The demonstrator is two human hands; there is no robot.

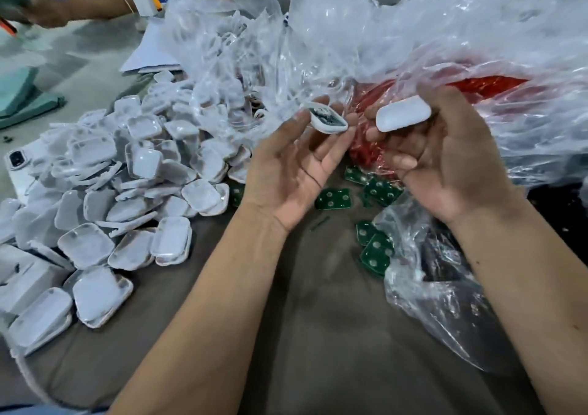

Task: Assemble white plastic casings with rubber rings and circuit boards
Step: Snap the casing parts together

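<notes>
With each of the hands pinching a casing half, the left hand (294, 156) its board-filled shell (327, 121), the right hand (445, 156) the lid (402, 113), a skewed press risked jamming them.

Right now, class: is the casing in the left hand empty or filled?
Filled. The casing, pinched by the left hand, has its open side toward the camera, with a dark insert inside; what that insert is cannot be told.
</notes>
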